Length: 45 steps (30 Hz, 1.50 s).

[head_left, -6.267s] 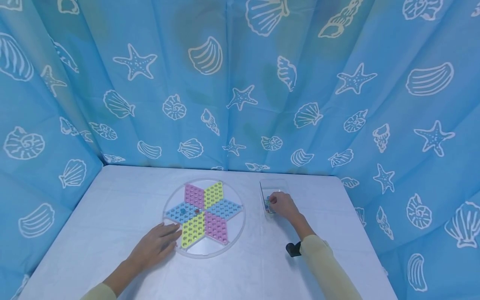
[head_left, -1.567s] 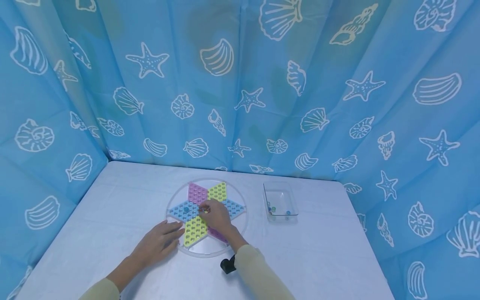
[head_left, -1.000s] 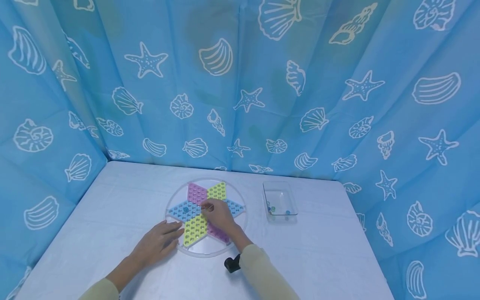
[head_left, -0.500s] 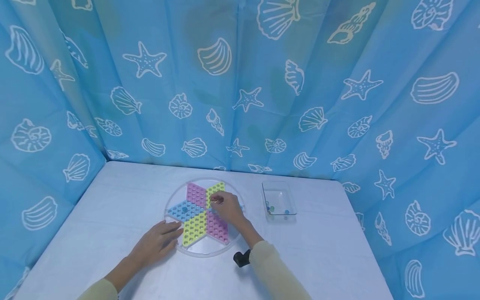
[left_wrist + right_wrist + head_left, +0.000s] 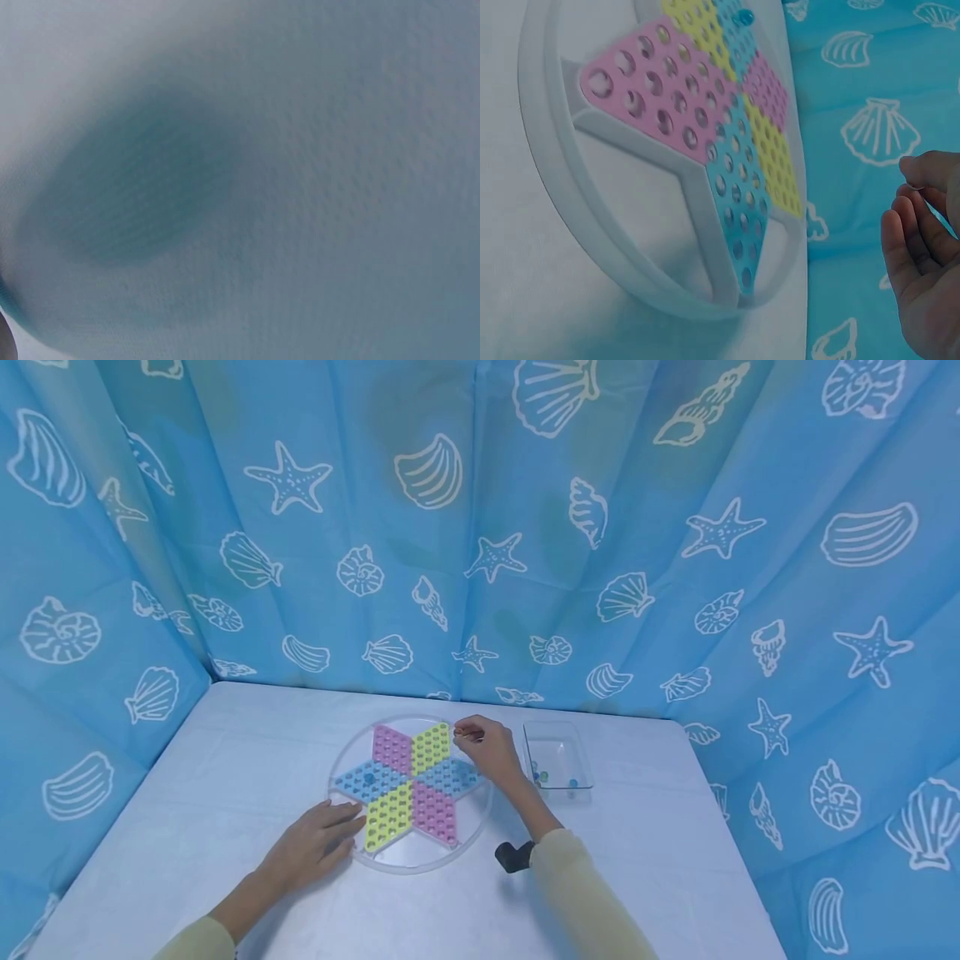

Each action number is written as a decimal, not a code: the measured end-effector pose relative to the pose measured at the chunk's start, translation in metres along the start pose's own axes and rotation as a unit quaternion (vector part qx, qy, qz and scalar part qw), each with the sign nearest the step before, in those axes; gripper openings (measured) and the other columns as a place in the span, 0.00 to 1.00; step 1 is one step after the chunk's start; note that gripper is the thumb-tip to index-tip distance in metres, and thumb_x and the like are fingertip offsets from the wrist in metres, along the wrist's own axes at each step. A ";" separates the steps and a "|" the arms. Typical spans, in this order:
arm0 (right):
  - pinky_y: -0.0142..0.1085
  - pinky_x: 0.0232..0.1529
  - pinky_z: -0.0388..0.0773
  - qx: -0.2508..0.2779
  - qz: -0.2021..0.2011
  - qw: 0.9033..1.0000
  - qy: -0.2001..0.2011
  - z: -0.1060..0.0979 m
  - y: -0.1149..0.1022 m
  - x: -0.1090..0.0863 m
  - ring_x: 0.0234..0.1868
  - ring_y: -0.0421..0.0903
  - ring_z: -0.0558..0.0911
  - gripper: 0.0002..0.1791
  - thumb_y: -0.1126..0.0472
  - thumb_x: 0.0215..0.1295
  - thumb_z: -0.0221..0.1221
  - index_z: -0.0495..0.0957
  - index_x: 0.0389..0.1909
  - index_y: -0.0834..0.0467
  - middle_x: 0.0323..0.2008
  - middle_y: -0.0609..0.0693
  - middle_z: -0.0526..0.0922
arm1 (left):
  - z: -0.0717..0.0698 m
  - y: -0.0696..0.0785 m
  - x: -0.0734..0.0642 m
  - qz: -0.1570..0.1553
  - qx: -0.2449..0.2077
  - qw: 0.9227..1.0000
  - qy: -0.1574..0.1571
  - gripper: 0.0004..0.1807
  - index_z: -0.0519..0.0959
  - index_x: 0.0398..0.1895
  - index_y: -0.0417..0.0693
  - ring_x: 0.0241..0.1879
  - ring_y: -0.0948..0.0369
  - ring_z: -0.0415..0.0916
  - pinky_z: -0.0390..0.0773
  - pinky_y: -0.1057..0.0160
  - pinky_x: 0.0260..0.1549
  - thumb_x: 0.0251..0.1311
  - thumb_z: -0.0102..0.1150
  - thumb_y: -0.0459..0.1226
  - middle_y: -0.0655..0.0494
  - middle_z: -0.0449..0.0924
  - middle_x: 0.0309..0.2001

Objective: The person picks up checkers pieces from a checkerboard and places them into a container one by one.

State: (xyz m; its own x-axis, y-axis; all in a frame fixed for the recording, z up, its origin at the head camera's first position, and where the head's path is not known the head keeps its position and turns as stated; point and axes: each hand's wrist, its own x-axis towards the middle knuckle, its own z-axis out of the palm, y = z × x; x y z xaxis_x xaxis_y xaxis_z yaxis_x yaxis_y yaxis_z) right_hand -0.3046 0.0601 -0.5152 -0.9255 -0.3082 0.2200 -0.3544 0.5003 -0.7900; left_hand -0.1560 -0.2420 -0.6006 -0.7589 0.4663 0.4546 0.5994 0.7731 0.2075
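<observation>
A round Chinese checkers board (image 5: pixel 433 810) with a pink, yellow and blue star lies on the table. One blue marble (image 5: pixel 369 779) sits in its left blue point, and it shows near the top of the right wrist view too. My left hand (image 5: pixel 311 845) rests at the board's lower left rim, fingers loosely extended. Above the table, past the board's upper right rim, my right hand (image 5: pixel 489 750) pinches a small marble (image 5: pixel 916 187) between thumb and fingertips. Most of that marble is hidden. The left wrist view is blurred, with only pale cloth showing.
Right of the board stands a clear rectangular container (image 5: pixel 558 731) with several blue and green marbles inside. The white table (image 5: pixel 637 843) ends at a blue shell-print curtain (image 5: pixel 525 527) behind and at both sides. A black device (image 5: pixel 513 857) is at my right wrist.
My right hand has gone from the container to the board's centre, then up and right off the board. The reddish marble seen earlier at the centre is gone from there. My left hand has stayed put.
</observation>
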 end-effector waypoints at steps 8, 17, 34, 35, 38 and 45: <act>0.35 0.46 0.83 -0.003 0.004 1.000 0.025 -0.022 0.009 0.000 0.40 0.43 0.83 0.09 0.65 0.65 0.65 0.84 0.46 0.60 0.38 0.47 0.87 | 0.000 0.001 -0.001 -0.003 -0.002 1.000 -0.008 0.18 0.84 0.53 0.44 0.57 0.50 0.77 0.69 0.43 0.61 0.61 0.62 0.39 0.47 0.80 0.58; 0.38 0.46 0.83 -0.007 0.031 0.999 0.043 -0.046 0.023 -0.007 0.41 0.45 0.83 0.11 0.64 0.65 0.65 0.83 0.48 0.60 0.39 0.49 0.86 | 0.004 -0.003 -0.001 0.004 -0.004 1.000 -0.001 0.18 0.84 0.52 0.44 0.57 0.49 0.77 0.68 0.43 0.62 0.59 0.63 0.39 0.47 0.80 0.58; 0.45 0.51 0.81 -0.051 0.068 0.995 0.057 -0.092 0.059 -0.022 0.45 0.50 0.83 0.10 0.64 0.67 0.64 0.83 0.47 0.60 0.41 0.53 0.86 | -0.002 0.002 0.001 -0.006 -0.002 1.000 -0.008 0.18 0.84 0.52 0.44 0.57 0.50 0.77 0.68 0.43 0.62 0.60 0.63 0.39 0.47 0.81 0.58; 0.45 0.52 0.81 -0.055 0.071 0.994 0.055 -0.094 0.061 -0.024 0.46 0.50 0.82 0.11 0.63 0.67 0.64 0.82 0.48 0.61 0.42 0.53 0.86 | -0.002 0.002 0.001 -0.005 -0.001 1.000 -0.005 0.18 0.84 0.52 0.44 0.57 0.50 0.77 0.69 0.42 0.62 0.59 0.64 0.38 0.47 0.81 0.57; 0.46 0.52 0.81 -0.065 0.085 0.993 0.053 -0.100 0.067 -0.028 0.46 0.52 0.82 0.11 0.63 0.67 0.63 0.82 0.48 0.62 0.42 0.54 0.85 | -0.001 0.003 0.001 -0.004 -0.002 1.000 0.000 0.18 0.85 0.51 0.44 0.57 0.50 0.77 0.69 0.42 0.61 0.58 0.65 0.38 0.48 0.81 0.57; 0.46 0.50 0.81 -0.115 0.122 0.986 0.023 -0.102 0.081 -0.033 0.44 0.52 0.83 0.11 0.64 0.66 0.64 0.83 0.48 0.61 0.40 0.53 0.86 | 0.000 0.002 0.000 -0.013 -0.001 1.000 -0.008 0.17 0.85 0.51 0.45 0.58 0.51 0.77 0.68 0.43 0.62 0.59 0.64 0.39 0.49 0.81 0.58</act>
State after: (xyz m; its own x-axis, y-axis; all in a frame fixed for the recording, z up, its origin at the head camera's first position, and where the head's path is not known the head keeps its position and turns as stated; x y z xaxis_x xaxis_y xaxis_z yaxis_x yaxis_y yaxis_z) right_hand -0.3159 0.1937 -0.5278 -0.9902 -0.1219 0.0688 -0.1363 0.7276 -0.6724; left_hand -0.1548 -0.2402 -0.6000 -0.7782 0.4533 0.4347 0.5802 0.7838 0.2214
